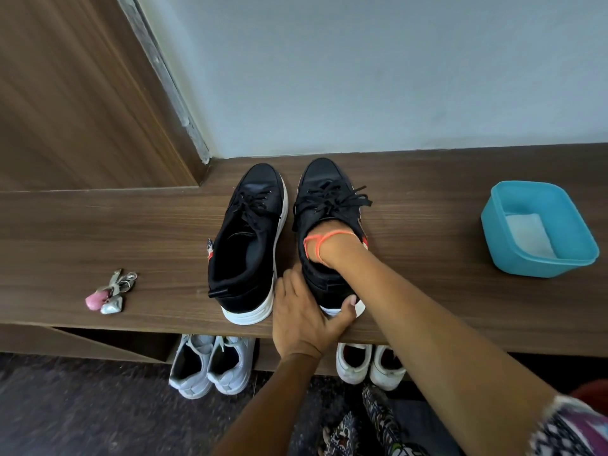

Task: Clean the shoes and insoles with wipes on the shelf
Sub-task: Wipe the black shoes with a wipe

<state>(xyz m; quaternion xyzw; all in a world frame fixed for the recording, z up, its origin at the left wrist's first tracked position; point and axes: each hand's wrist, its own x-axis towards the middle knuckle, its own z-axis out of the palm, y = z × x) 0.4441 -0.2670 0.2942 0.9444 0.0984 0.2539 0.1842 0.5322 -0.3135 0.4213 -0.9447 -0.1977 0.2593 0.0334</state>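
Observation:
Two black sneakers with white soles stand side by side on the wooden shelf (131, 232), toes toward the wall. The left shoe (253, 192) is untouched, its opening facing me. My left hand (302, 311) grips the heel of the right shoe (324, 179), thumb curled over the back and fingers on its inner side. My right hand (332, 230) reaches inside that shoe, so its fingers are hidden; an orange thread circles the wrist. A folded white wipe (529, 238) lies in a blue plastic container (526, 268) at the shelf's right. No insole is visible.
A bunch of keys with a pink charm (110, 292) lies on the shelf's left part. Below the shelf stand a pair of white sneakers (210, 363) and a second white pair (368, 363). A wooden door panel rises at the left and a pale wall behind.

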